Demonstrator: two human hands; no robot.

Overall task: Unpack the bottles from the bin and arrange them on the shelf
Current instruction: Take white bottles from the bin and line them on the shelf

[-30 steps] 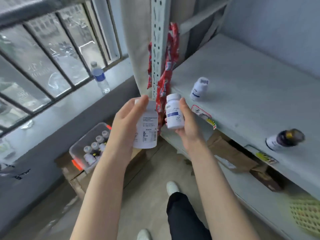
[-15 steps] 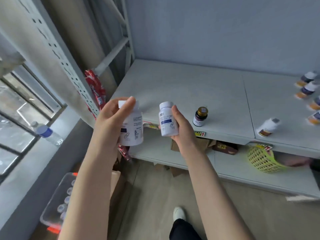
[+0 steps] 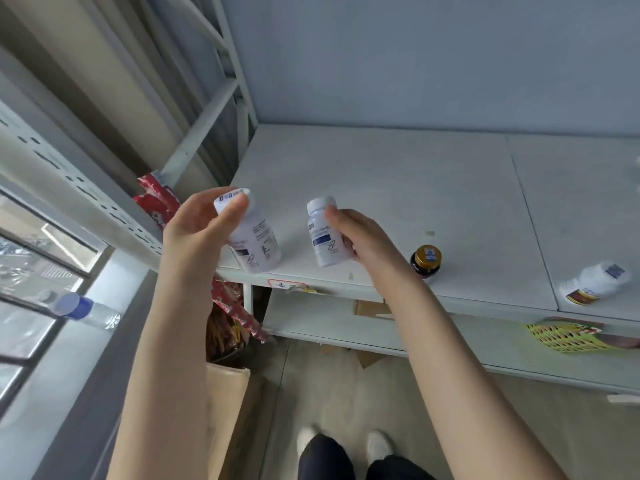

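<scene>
Left hand [image 3: 197, 233] grips a tilted large bottle [image 3: 258, 244] above the shelf [image 3: 381, 174] edge; right hand [image 3: 363, 240] grips a small bottle [image 3: 323, 237]. Released tilted, the large one probably rolls off.

The shelf [image 3: 398, 188] is matt pale board, slightly stained. Above its front edge, the larger white bottle [image 3: 256, 245] and the smaller white bottle [image 3: 325, 244] are smooth plastic with printed labels. On the shelf, the dark jar [image 3: 424, 270] looks glossy, its gold cap [image 3: 428, 255] shiny. Left of the shelf, the perforated post [image 3: 69, 190] is matt painted metal; the red wrappers [image 3: 156, 199] gleam like foil.
</scene>
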